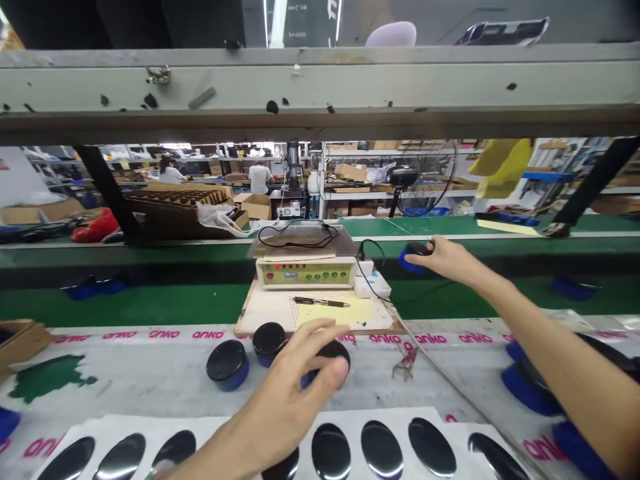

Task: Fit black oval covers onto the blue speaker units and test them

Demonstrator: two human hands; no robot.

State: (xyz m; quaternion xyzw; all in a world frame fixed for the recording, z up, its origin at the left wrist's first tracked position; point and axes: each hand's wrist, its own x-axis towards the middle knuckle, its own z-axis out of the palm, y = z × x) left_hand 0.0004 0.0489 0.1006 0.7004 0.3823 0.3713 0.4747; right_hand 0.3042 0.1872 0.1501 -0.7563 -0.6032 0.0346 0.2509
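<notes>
My left hand (290, 393) reaches forward over the bench and its fingers curl round a round blue puck with a black top (334, 357). Two more such pucks (227, 363) (269, 342) stand just left of it. My right hand (443, 259) stretches far out to the green conveyor belt and closes on another blue and black puck (414, 255). Between the hands sits a cream tester box (305, 272) with red and green lights. A black pen (321, 303) lies on a yellow sheet in front of it.
A white sheet with several glossy black ovals (380, 448) lies along the near edge. More blue pucks (525, 387) sit under my right arm. A cardboard box (20, 340) is at the left. A grey beam (320, 90) crosses overhead. People work at far benches.
</notes>
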